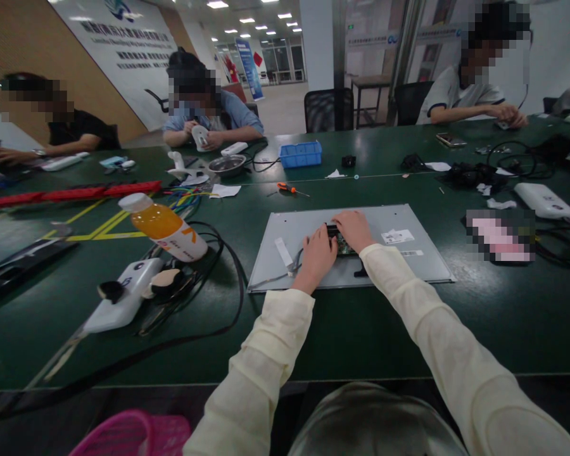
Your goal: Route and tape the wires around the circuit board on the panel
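Head view: Reaches forward over the green desk [361, 335] with both arms in cream sleeves [266, 354]. Bends the left hand [318, 256] over the left side of a circuit board [346, 246], with fingers curled close together. Crosses the board's far right part with the right hand [355, 229], also with bent fingers, just beside the left. Cannot tell a firm grip from a mere touch, with fingertips partly hidden. Has the board beneath both hands, near the middle of a grey panel [411, 221] lying flat on the desk. Shows orange liquid [159, 221] in a white-capped bottle [186, 244] left of the panel. Beyond, includes a blue basket [300, 156] and, farther left, a metal bowl [227, 166]. Between blue basket and panel, has an orange-handled screwdriver [287, 188]. Left of the panel, shows a black strap [166, 344] across the desk. To the right, has a blurred pink item [501, 239], perhaps a phone, well apart from both hands.
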A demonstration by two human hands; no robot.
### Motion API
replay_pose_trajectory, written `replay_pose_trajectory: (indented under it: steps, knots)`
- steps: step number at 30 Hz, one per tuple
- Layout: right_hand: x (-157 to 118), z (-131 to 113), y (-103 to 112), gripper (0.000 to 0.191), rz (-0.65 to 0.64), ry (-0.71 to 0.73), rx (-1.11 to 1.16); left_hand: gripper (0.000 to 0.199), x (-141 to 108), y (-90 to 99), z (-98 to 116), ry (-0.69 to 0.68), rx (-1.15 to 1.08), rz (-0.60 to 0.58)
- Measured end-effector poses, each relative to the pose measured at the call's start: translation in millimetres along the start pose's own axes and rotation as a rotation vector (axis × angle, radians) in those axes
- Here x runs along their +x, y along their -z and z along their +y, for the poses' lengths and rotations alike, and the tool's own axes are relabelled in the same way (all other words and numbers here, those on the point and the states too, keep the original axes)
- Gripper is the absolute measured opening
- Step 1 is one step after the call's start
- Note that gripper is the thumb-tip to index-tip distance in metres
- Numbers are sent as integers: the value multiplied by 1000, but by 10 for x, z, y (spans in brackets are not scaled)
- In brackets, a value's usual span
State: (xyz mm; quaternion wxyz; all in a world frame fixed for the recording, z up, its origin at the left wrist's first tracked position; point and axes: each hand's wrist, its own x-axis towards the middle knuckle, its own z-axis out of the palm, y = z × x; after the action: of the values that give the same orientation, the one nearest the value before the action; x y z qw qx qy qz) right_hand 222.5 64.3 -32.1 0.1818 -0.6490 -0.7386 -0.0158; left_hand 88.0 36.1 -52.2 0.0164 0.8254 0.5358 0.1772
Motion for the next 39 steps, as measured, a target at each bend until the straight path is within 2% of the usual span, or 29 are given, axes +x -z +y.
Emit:
replay_pose_trajectory:
  steps: [9,17,31,35,39]
  knots:
    - [13,-18,29,29,50,8,-34,47,4,7,-4,-5,-19,8]
    - [5,9,15,26,-50,29,7,44,2,-17,-17,-19,-23,28]
    - [17,15,4,29,-70,52,54,44,-14,26,11,-9,0,17]
    - [5,54,115,30,-68,23,64,45,-11,39,15,-2,-8,11]
    - [-83,304,334,30,-113,-74,45,47,-15,75,32,-12,-4,49]
